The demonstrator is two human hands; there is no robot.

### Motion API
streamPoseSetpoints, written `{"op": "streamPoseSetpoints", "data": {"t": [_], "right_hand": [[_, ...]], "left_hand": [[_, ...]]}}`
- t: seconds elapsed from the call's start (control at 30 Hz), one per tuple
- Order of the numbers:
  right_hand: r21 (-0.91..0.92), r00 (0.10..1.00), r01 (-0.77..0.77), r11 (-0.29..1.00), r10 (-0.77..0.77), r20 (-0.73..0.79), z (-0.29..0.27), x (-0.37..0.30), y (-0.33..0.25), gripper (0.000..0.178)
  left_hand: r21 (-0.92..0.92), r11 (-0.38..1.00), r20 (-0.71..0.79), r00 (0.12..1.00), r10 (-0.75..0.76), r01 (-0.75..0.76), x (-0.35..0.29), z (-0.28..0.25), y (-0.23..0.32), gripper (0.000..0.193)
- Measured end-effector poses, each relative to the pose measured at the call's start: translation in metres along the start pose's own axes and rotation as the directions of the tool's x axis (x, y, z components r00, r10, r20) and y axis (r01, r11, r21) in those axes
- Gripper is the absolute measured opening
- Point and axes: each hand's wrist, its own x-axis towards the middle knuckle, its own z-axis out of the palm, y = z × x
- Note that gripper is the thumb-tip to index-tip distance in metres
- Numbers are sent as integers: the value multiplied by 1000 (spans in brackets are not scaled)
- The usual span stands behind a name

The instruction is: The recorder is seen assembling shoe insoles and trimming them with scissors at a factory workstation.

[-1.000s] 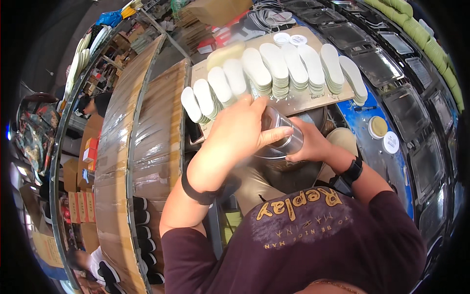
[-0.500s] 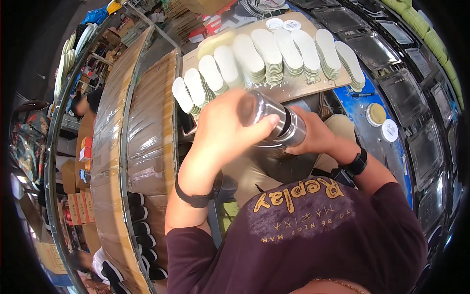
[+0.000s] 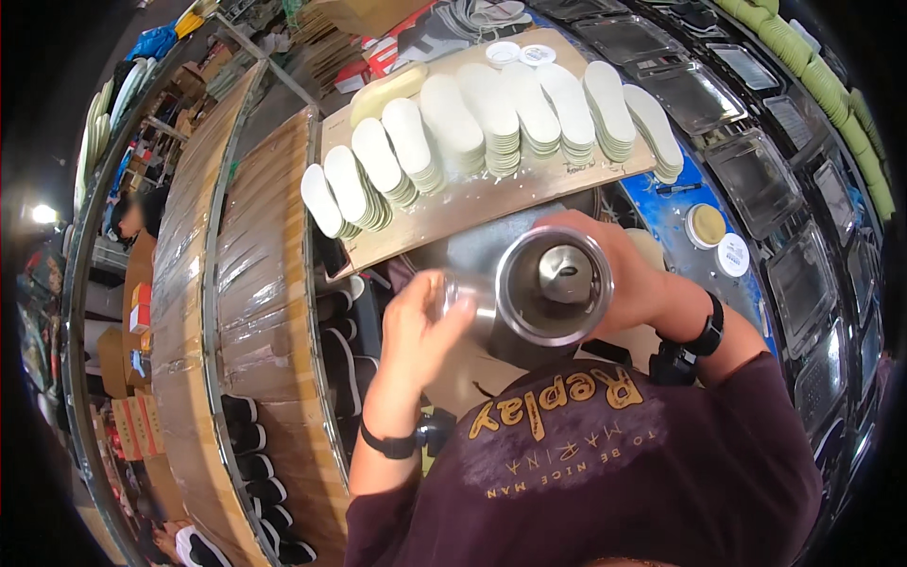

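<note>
A wide-mouthed stainless steel flask (image 3: pixel 522 304) sits in front of my chest, its round mouth tilted up toward me. My right hand (image 3: pixel 628 269) wraps around its far and right side. Inside the mouth shows a domed metal piece (image 3: pixel 567 273) with a small dark slot; what it belongs to is hidden. Left of the flask, my left hand (image 3: pixel 408 326) grips a shiny steel cup-like lid (image 3: pixel 465 300), smeared by motion. Beyond both hands, stacks of white insoles (image 3: pixel 452 123) stand in a slanting row on a brown board (image 3: pixel 463 213).
White round lids (image 3: pixel 503 53) lie at the board's far edge. On the blue surface at right are a black marker (image 3: pixel 677 188), a tub of yellowish paste (image 3: pixel 705 226) and a white lid (image 3: pixel 733 255). Black trays (image 3: pixel 744 184) line the right; dark shoes (image 3: pixel 267 491) fill the left rack.
The steel lid has come away from the flask and moved left and nearer with my left hand. My right hand has tipped the flask so its mouth faces me.
</note>
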Motion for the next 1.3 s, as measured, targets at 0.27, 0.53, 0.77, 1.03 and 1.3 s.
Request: {"op": "streamPoseSetpoints", "data": {"t": [0.27,0.53,0.77,1.03,1.3], "right_hand": [[121,973,172,978,-188,135,-13,23,-49,75],[76,897,438,896,-441,30,-10,39,-65,45],[42,918,393,918,-395,41,-14,37,-76,30],[-12,891,454,891,-454,-20,-19,42,-85,19],[-81,871,485,871,-489,-46,-24,44,-85,15]], "left_hand": [[20,996,42,995,-88,87,-14,4,8,41],[103,994,51,998,-46,40,-14,3,3,39],[89,995,97,993,-62,53,-11,6,10,40],[141,990,86,996,-7,-6,-12,8,13,41],[153,988,117,993,-25,7,-9,10,16,40]]}}
